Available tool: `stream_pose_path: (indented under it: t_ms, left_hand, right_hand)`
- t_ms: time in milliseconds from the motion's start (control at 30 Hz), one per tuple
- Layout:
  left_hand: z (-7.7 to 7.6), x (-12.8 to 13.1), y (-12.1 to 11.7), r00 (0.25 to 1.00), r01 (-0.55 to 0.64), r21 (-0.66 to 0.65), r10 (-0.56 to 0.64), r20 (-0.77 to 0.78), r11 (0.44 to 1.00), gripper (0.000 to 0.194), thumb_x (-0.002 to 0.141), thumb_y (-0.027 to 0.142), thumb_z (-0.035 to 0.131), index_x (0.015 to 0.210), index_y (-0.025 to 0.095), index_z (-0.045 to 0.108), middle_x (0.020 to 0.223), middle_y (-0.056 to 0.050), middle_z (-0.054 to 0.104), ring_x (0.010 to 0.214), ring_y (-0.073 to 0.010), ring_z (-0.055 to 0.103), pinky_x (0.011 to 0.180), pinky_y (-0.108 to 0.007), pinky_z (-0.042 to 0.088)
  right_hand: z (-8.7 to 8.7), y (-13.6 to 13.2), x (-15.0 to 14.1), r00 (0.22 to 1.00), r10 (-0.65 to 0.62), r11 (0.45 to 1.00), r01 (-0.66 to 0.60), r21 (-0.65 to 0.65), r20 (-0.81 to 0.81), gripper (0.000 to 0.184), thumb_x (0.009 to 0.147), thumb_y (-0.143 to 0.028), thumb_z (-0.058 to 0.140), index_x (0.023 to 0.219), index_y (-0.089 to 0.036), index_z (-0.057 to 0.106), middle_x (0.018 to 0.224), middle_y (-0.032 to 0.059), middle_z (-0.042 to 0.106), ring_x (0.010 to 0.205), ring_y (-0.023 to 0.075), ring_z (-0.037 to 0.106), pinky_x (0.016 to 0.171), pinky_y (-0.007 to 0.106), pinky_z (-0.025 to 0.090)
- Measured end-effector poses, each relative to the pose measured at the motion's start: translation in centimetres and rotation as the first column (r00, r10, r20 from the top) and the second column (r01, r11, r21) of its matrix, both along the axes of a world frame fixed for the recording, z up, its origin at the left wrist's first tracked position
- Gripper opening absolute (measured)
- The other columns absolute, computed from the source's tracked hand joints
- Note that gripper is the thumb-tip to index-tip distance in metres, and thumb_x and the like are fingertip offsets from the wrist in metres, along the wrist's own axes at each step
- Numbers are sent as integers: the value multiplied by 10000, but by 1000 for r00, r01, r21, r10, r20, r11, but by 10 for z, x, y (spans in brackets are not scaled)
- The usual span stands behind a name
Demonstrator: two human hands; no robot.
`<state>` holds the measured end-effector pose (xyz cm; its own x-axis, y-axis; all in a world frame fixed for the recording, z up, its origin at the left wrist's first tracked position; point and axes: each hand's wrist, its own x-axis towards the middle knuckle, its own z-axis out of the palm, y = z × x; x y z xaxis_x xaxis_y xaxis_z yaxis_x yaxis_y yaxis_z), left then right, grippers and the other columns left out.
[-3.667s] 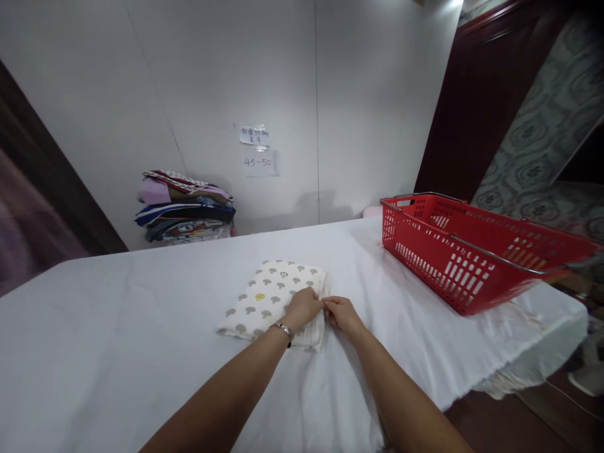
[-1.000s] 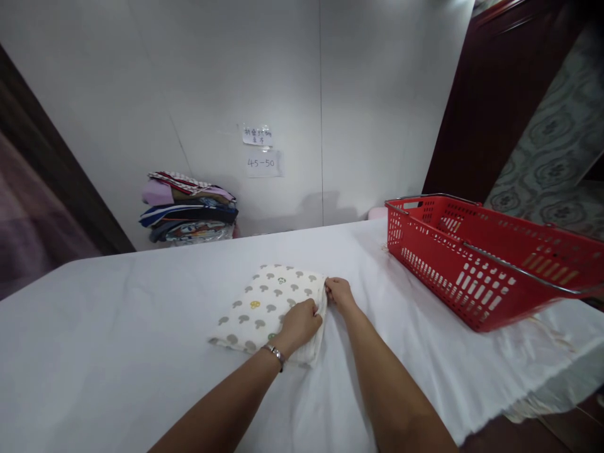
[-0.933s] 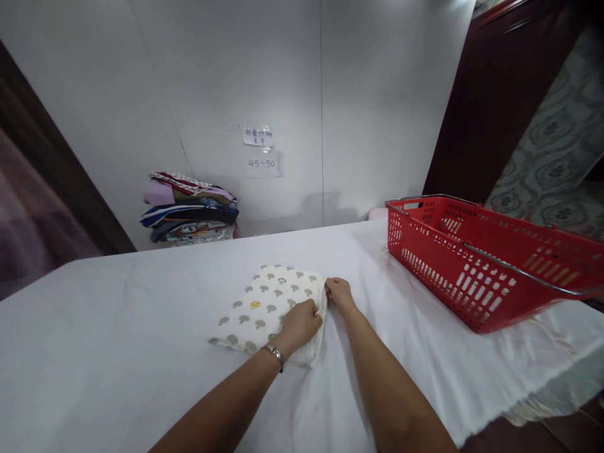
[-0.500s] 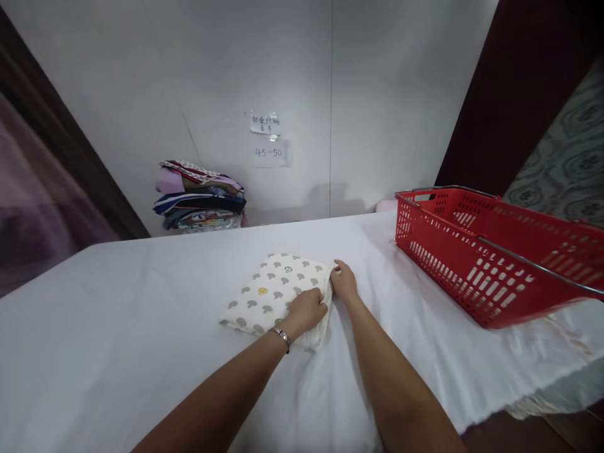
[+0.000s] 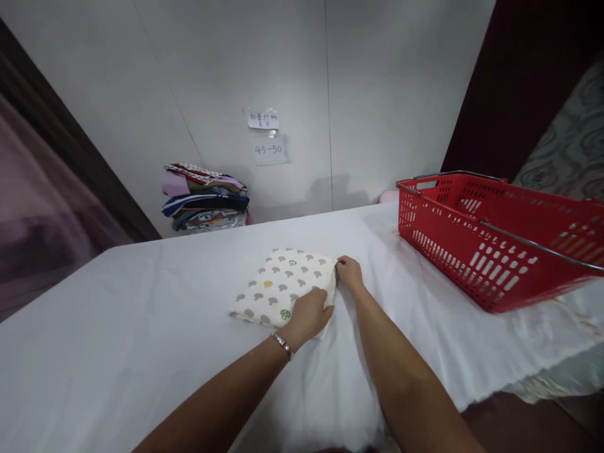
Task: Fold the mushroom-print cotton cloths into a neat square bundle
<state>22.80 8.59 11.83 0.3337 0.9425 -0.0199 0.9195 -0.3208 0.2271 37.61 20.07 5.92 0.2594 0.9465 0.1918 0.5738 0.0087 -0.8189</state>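
Note:
A folded white cloth (image 5: 278,283) with grey, yellow and green mushroom prints lies on the white-covered table (image 5: 155,327). My left hand (image 5: 309,314), with a metal bracelet at its wrist, is closed on the cloth's right edge nearer to me. At the far right corner, my right hand (image 5: 349,272) pinches the cloth between thumb and fingers. The cloth's layers along its right side are partly hidden by my left hand.
A red plastic basket (image 5: 467,251) with metal handles stands at the right of the table. Behind the table's far edge rises a stack of folded clothes (image 5: 205,198). Paper signs (image 5: 274,150) are stuck on the grey wall.
My left hand has shifted slightly along the cloth's right edge toward me, and a green mushroom print now shows beside it. My right hand stays at the far corner. The view has shifted a little.

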Motion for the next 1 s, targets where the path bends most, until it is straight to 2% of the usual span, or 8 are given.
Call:
stream_pose_path:
  t_ms: [100, 200, 333, 400, 467, 533, 600, 1000]
  left_hand:
    - [0, -5, -9, 1000, 28, 39, -28, -5, 999, 184, 853, 356, 473, 867, 192, 556, 981, -58, 572, 895, -196, 565, 730, -290, 405]
    - [0, -9, -9, 998, 44, 106, -49, 45, 993, 248, 895, 371, 401, 846, 203, 577, 972, -53, 577, 921, -190, 557, 763, -292, 408]
    - [-13, -11, -1, 994, 79, 206, -92, 51, 975, 357, 900, 401, 393, 1173, 205, 514, 1287, -85, 496, 1215, -237, 411, 1003, -388, 300]
    - [-22, -11, 1, 994, 108, 186, -112, 7, 977, 522, 896, 456, 380, 1331, 168, 379, 1416, -110, 376, 1329, -265, 267, 1078, -452, 187]
    - [-30, -12, 1, 990, 139, 151, -135, -35, 979, 626, 898, 514, 330, 1395, 137, 286, 1461, -121, 305, 1368, -275, 180, 1100, -483, 123]
    - [-33, -13, -1, 986, 166, 135, -160, -55, 977, 672, 896, 561, 274, 1411, 129, 258, 1471, -121, 283, 1377, -274, 154, 1107, -487, 112]
    - [-33, -14, -7, 981, 190, 135, -183, -67, 972, 711, 885, 598, 249, 1414, 123, 256, 1474, -129, 272, 1380, -273, 143, 1112, -488, 106]
    - [-36, -29, -70, 932, 362, 147, -355, -69, 921, 767, 838, 600, 412, 1425, 144, 221, 1495, -143, 184, 1385, -283, 92, 1126, -502, 102]
  right_hand:
    - [3, 1, 0, 999, -2, 1000, 3, 26, -33, 238, 726, -187, 474, 831, -215, 686, 829, 14, 687, 793, 157, 595, 750, 252, 435]
    - [14, 0, -6, 999, 1, 994, 5, 110, -50, 303, 757, -181, 436, 956, -183, 664, 973, 46, 672, 899, 160, 586, 826, 262, 430]
    - [27, -7, -20, 993, 115, 967, -109, 229, -15, 363, 841, -252, 392, 1139, -185, 588, 1198, 57, 589, 1090, 155, 519, 917, 275, 397]
    - [26, -10, -26, 964, 243, 948, -259, 183, 106, 415, 854, -291, 417, 1244, -189, 513, 1309, 67, 513, 1209, 172, 433, 998, 325, 331]
    - [21, -13, -29, 904, 351, 930, -367, 19, 244, 489, 856, -327, 444, 1325, -188, 427, 1407, 85, 403, 1310, 211, 304, 1058, 414, 228]
    - [15, -15, -28, 858, 395, 919, -367, -145, 329, 512, 876, -356, 418, 1362, -199, 370, 1462, 88, 311, 1356, 242, 201, 1063, 492, 161]
    - [10, -16, -26, 840, 402, 914, -344, -215, 364, 498, 908, -361, 350, 1381, -209, 333, 1486, 82, 256, 1370, 245, 157, 1053, 515, 152]
    - [5, -16, -20, 852, 399, 917, -364, -166, 338, 468, 930, -361, 310, 1375, -219, 346, 1478, 75, 280, 1365, 228, 179, 1055, 466, 185]
